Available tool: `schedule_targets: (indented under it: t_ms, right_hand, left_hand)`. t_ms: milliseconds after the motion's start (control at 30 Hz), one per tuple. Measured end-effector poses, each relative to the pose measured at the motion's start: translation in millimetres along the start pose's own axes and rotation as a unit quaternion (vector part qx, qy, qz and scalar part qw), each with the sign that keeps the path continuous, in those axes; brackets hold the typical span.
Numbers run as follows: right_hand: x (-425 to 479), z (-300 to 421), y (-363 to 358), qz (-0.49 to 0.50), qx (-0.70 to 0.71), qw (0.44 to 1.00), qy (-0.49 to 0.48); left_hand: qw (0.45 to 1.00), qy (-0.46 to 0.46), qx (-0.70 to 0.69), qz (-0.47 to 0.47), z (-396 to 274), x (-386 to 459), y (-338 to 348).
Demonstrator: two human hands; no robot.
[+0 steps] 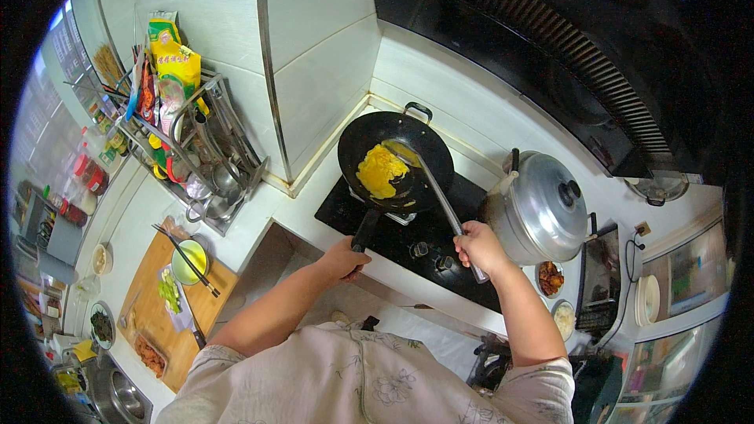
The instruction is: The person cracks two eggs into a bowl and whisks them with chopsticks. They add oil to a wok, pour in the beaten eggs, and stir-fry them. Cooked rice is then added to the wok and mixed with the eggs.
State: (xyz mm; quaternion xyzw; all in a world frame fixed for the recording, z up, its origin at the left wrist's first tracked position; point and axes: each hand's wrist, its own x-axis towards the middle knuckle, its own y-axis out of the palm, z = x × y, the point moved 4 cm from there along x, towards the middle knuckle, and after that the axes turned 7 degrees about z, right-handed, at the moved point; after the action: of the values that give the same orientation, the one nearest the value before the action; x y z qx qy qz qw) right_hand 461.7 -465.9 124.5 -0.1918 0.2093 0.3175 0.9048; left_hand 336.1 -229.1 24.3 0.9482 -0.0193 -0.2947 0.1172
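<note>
A black wok (427, 179) stands over the left part of the black cooktop (394, 247). My left hand (340, 260) grips its long black handle. In the wok lies a sheet of cooked yellow egg (377, 171), uneven at its edges. My right hand (480, 245) is wrapped around the metal handle of a cooking spatula (439, 191). The spatula's blade rests inside the wok, just right of the egg. Two control knobs (431, 256) sit on the cooktop between my hands.
A large lidded aluminium pot (539, 212) stands right of the wok. On the left counter, a wooden cutting board (206, 318) bears a kitchen knife (195, 327), chopped greens (169, 292), and a green bowl (187, 265) with chopsticks across it. A metal rack (206, 135) holds seasonings and ladles. The range hood (506, 65) overhangs the cooktop.
</note>
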Motion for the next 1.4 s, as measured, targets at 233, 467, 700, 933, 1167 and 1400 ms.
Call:
schedule_targets:
  t_ms: [233,467,700,933,1167,1400]
  right_hand:
    - [2,8,12,-0.071,-0.324,0.938,-0.096]
    - [-2,25,27,-0.060,-0.383,0.917,-0.091]
    - [-7,29,22,-0.049,-0.468,0.877,-0.092]
    - [-48,60,-12,-0.027,-0.528,0.848,-0.029]
    - [-15,52,-20,-0.078,-0.525,0.847,-0.026]
    - [5,45,-6,-0.045,-0.450,0.889,-0.076]
  left_hand:
    - [1.000,0.005,0.023,-0.001,-3,-2,1]
    - [0.999,0.002,0.036,-0.013,-4,-3,0]
    - [0.999,-0.003,0.045,-0.016,-6,-4,1]
    - [0.999,0.006,0.043,-0.011,-2,1,-2]
    - [0.998,0.008,0.054,-0.012,-8,-5,-1]
    - [1.000,0.006,0.011,0.016,-10,-7,2]
